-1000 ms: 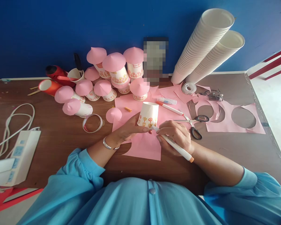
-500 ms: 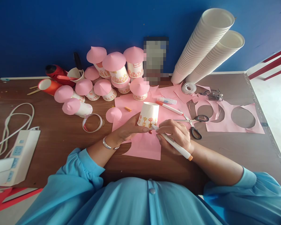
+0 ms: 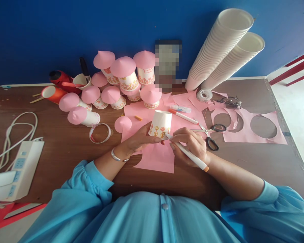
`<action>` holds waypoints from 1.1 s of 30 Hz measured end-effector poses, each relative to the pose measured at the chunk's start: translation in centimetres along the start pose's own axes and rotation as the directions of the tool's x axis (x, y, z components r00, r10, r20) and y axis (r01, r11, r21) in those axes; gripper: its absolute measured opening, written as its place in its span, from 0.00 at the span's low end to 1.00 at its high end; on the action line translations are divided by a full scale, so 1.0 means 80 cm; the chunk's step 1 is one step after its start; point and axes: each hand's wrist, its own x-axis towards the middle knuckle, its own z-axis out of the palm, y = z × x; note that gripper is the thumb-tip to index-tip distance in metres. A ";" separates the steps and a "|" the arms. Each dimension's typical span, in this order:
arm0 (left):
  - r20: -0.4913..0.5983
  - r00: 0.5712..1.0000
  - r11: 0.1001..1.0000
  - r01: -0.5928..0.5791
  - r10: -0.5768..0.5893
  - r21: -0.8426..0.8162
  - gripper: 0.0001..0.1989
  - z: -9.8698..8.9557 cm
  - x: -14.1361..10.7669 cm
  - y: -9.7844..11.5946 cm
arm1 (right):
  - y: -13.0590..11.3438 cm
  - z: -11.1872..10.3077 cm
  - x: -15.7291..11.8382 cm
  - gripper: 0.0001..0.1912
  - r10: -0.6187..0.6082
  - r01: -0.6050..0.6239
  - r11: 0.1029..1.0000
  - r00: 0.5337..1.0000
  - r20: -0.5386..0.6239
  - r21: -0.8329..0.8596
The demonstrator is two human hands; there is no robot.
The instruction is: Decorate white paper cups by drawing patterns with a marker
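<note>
A white paper cup (image 3: 162, 120) with red and yellow flowers drawn along its lower part is held in my left hand (image 3: 142, 137), fingers wrapped round its left side and base. My right hand (image 3: 190, 145) grips a white marker (image 3: 192, 158) with an orange end, its tip touching the cup near the drawn flowers. Pink paper (image 3: 159, 158) lies beneath both hands. Just behind the cup are a red-and-white marker (image 3: 184, 117) and a glue stick (image 3: 180, 109). A small orange cap (image 3: 138, 118) rests to the left of the cup.
Several decorated cups with pink cone tops (image 3: 123, 67) stand at the back left. Two tall cup stacks (image 3: 220, 44) lean against the blue wall. Scissors (image 3: 212, 143), a tape roll (image 3: 204, 95) and cut pink sheet (image 3: 248, 135) lie right; a power strip (image 3: 27, 168) lies left.
The marker in my right hand has shifted very slightly up and right along the cup. My left hand and the cup have hardly moved.
</note>
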 end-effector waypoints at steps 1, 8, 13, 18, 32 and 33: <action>-0.002 1.000 1.000 0.001 -0.001 0.003 0.21 0.001 0.000 0.002 | 0.000 0.000 0.000 0.07 0.005 -0.005 1.000 1.000 -0.002 0.002; 0.013 1.000 1.000 0.005 -0.005 -0.011 0.19 -0.004 -0.001 -0.003 | -0.001 0.000 -0.001 0.07 0.035 -0.035 0.999 0.999 -0.022 -0.007; 0.019 1.000 1.000 0.010 -0.010 -0.010 0.19 -0.006 -0.001 -0.005 | -0.001 -0.002 0.000 0.09 0.036 -0.036 0.999 0.999 -0.027 -0.006; 0.011 1.000 1.000 0.022 -0.022 0.006 0.19 -0.004 0.000 -0.001 | -0.002 -0.002 0.000 0.10 0.007 -0.006 1.000 0.999 -0.045 0.030; -0.015 1.000 1.000 0.027 -0.027 0.005 0.23 -0.004 -0.002 -0.003 | -0.002 -0.002 0.000 0.08 -0.008 0.009 1.000 0.999 -0.035 0.021; -0.013 1.000 1.000 0.026 -0.026 0.004 0.23 -0.004 -0.002 -0.003 | -0.002 -0.002 0.000 0.08 -0.010 0.011 1.000 0.999 -0.033 0.019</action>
